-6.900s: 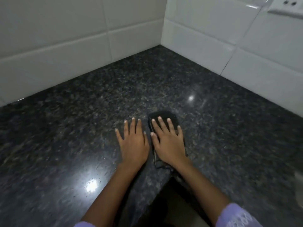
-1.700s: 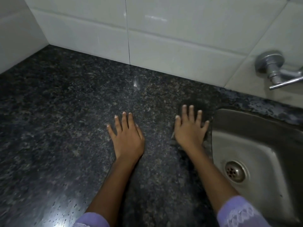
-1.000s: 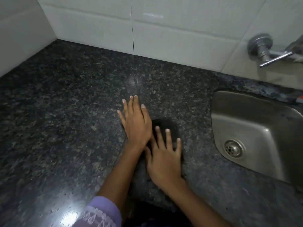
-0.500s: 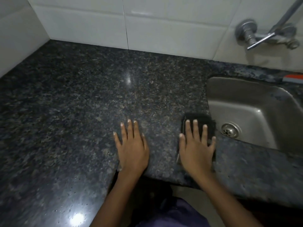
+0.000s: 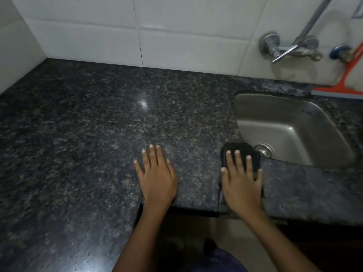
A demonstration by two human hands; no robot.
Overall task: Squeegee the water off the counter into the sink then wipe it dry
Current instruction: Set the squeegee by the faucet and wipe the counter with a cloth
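Pressing flat, the right hand (image 5: 242,181) spreads its fingers (image 5: 237,160) open over a dark cloth (image 5: 240,152) at the sink (image 5: 290,122) lip, five o'clock on the desk (image 5: 98,134), likely drying. Left hand (image 5: 157,177) braces, palm down, empty. An orange squeegee (image 5: 341,87) leans at two o'clock.

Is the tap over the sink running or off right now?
Off, as far as it shows: no stream falls from the tap and the sink basin holds no pooled water. The spout's end is out of frame.

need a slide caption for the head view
Right hand presses a dark cloth flat at the sink edge; left hand rests flat on the counter.
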